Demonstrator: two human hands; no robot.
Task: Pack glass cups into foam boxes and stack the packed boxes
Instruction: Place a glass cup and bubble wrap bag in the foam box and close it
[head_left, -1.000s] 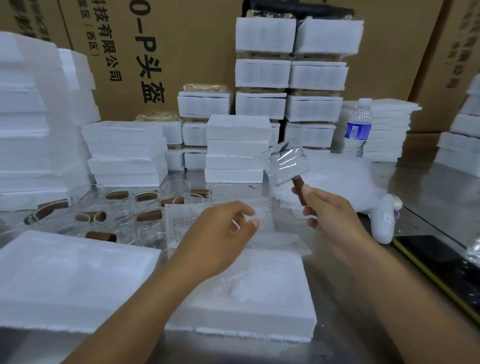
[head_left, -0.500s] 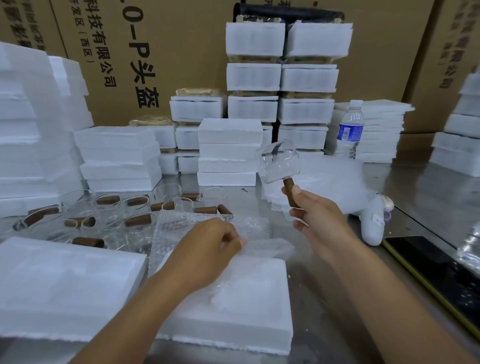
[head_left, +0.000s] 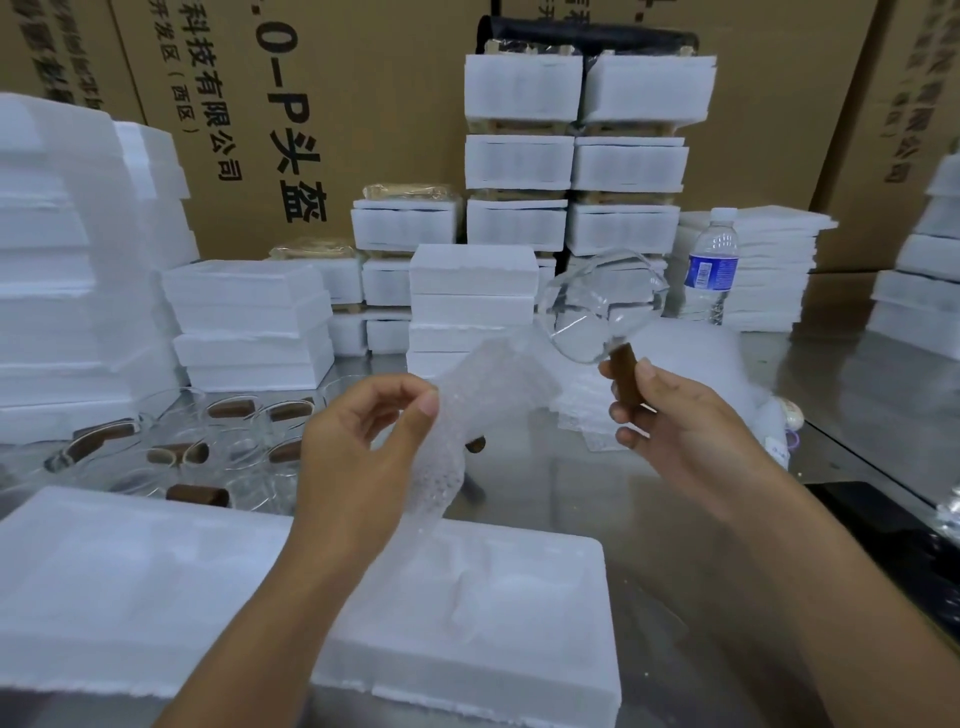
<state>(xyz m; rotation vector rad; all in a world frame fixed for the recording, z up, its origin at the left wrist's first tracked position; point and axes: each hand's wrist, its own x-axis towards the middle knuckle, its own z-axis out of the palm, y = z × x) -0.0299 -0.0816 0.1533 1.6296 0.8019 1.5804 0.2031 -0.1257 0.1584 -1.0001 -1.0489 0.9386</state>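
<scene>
The left hand (head_left: 363, 441) is raised over the worktop (head_left: 571, 493), palm turned inward. Its thumb and forefinger pinch the edge of a sheet of bubble wrap (head_left: 488, 395), and the other fingers curl loosely behind. The sheet stands up and to the right from the pinch. Its lower part hangs down beside the wrist towards the open foam box (head_left: 519, 686) below.

The right hand (head_left: 680, 426) is held at about the same height, a little to the right. Its fingers and thumb are wrapped round the brown handle (head_left: 626, 376) of a glass cup (head_left: 602, 306). The cup is in the air, tilted, with its clear bowl up and to the left of the fist and its mouth turned partly towards the camera. The top edge of the bubble wrap comes very close to the cup; whether they touch cannot be told. Both forearms reach in from the bottom edge, angled towards each other.

The foam box lies flat on the worktop under the left forearm, its moulded recesses showing. A second foam slab (head_left: 130, 582) lies just beside it on the left. Beyond that slab, more loose cups (head_left: 218, 447) with brown handles sit on the worktop. Stacks of foam boxes (head_left: 519, 156) stand at the back against cardboard cartons (head_left: 337, 104). A water bottle (head_left: 711, 270) stands near them on the right.
</scene>
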